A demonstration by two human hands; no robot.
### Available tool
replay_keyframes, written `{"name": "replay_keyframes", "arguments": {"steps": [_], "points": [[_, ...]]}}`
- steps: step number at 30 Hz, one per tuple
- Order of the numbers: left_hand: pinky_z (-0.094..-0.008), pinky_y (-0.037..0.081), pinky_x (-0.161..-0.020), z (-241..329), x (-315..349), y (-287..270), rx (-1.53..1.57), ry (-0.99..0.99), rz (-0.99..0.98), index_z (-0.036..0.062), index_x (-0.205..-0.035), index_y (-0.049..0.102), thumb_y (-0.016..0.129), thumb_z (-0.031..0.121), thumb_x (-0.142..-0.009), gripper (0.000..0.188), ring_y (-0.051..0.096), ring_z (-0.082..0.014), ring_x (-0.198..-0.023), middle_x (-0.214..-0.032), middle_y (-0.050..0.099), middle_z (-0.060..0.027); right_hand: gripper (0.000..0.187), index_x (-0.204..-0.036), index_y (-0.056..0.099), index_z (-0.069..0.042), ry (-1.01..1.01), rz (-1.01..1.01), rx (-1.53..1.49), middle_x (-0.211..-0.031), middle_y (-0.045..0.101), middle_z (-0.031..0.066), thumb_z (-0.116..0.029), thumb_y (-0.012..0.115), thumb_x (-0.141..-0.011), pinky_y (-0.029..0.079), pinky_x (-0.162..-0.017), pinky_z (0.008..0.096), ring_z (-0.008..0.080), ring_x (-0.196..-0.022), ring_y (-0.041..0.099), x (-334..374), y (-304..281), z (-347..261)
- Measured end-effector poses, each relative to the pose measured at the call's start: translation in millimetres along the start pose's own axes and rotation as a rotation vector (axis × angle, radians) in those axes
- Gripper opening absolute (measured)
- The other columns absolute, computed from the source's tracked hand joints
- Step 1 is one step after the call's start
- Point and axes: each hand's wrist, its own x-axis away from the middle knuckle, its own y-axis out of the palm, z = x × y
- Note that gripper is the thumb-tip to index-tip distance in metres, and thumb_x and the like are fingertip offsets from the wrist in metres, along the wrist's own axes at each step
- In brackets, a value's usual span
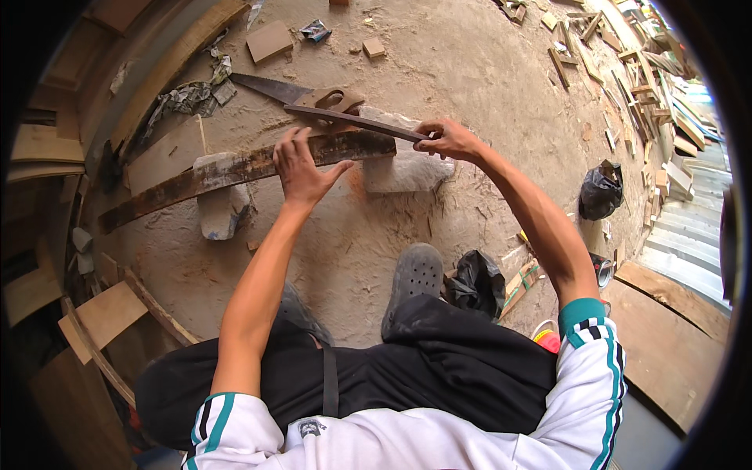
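A long dark, weathered wooden plank (176,192) lies across two pale blocks, the left block (218,210) and the larger right block (403,172). My left hand (304,168) rests over the plank's middle, fingers spread and thumb stretched out to the right. In my right hand (448,141) I grip the right end of a thin, straight dark bar (352,121); whether it is wood or metal I cannot tell. The bar slants just beyond the plank's right part, its far end by a handsaw (270,88). The saw's wooden handle is partly behind the bar.
Crumpled paper (184,100) and a small board (269,41) lie at the far left. Black plastic bags (476,283) sit near my right shoe (415,286). Wood scraps (646,86) pile up along the right, beside corrugated sheeting (689,258). A plywood panel (658,345) lies at the near right.
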Motion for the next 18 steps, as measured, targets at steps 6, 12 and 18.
{"name": "replay_keyframes", "arguments": {"steps": [6,12,18], "points": [[-0.0508,0.035,-0.107,-9.9,-6.7,-9.9,0.209,-0.118,0.142,0.0011,-0.143,0.026,0.084,0.055,-0.073,0.106,0.034,-0.0401,-0.13,-0.137,0.032,-0.0226,0.048,-0.115,0.071,-0.004,-0.039,-0.086,0.274,-0.103,0.072,0.0171,-0.045,0.069,-0.091,0.053,-0.085,0.0427,0.0298,-0.095,0.068,-0.3,-6.0,-13.7],[-0.0474,0.046,-0.099,-15.2,-9.1,-30.9,0.115,-0.131,0.0,0.0032,-0.122,0.057,0.083,0.049,-0.078,0.069,0.051,-0.0399,-0.12,-0.135,0.047,-0.0225,0.05,-0.119,0.07,-0.004,-0.145,-0.054,0.314,-0.118,0.07,0.019,-0.045,0.068,-0.091,0.051,-0.094,0.0436,0.0363,-0.108,0.066,-7.9,0.1,-1.5],[-0.0419,0.05,-0.087,-35.8,-5.3,-32.2,0.182,-0.05,0.024,0.0049,-0.108,0.058,0.083,0.032,-0.081,0.046,0.061,-0.0337,-0.103,-0.109,0.064,-0.0125,0.034,-0.109,0.071,-0.004,-0.375,0.138,0.383,-0.103,0.069,0.0155,-0.031,0.072,-0.089,0.054,-0.081,0.0413,0.0348,-0.094,0.067,-3.1,13.5,1.4]]}}
